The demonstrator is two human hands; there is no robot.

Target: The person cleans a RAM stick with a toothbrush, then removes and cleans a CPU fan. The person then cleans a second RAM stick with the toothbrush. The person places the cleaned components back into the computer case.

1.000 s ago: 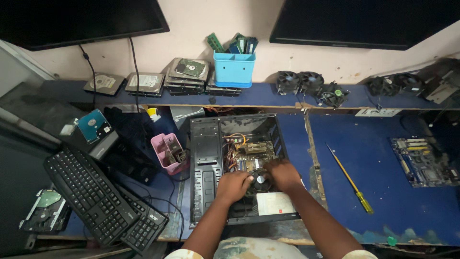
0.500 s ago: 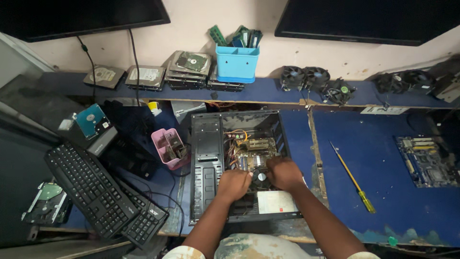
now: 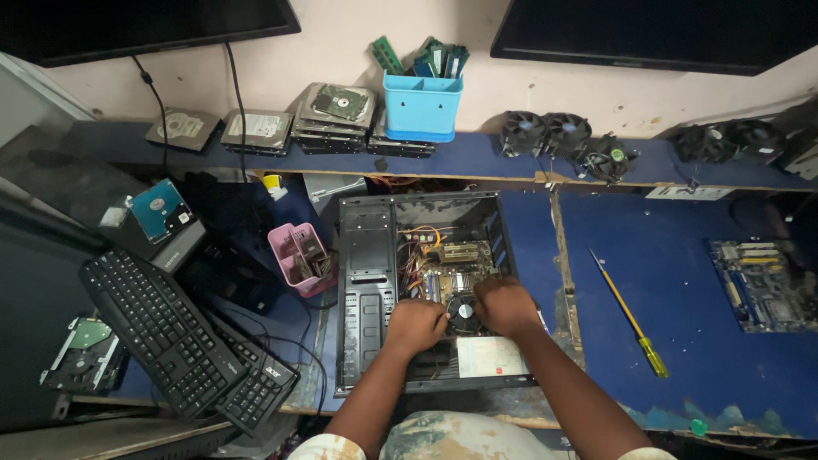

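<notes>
From my seat I look down on the blue workbench (image 3: 682, 281), with two dark monitors on the wall above it, one at the left (image 3: 145, 25) and one at the right (image 3: 665, 30). Lying open on its side at the middle of the bench is the black computer case (image 3: 366, 281), its motherboard (image 3: 452, 268) exposed with a tangle of coloured wires. To the left of the case two black keyboards (image 3: 170, 332) overlap at an angle, and a bare green-blue circuit board (image 3: 763, 285) lies well apart at the far right. On the back shelf a stack of hard drives (image 3: 336, 115) sits just beside a blue bin of memory sticks (image 3: 422, 102), with several loose cooler fans (image 3: 554, 136) further right. A pink basket (image 3: 294, 251) of small parts stands just beside the case's left wall, and a yellow-handled screwdriver (image 3: 630, 315) lies on the bench right of the case. My left hand (image 3: 416, 325) and right hand (image 3: 504, 305) are inside the case, both curled with fingers bent down, flanking the round processor fan (image 3: 463, 311) and touching its edges; whether either actually grips it I cannot tell.
</notes>
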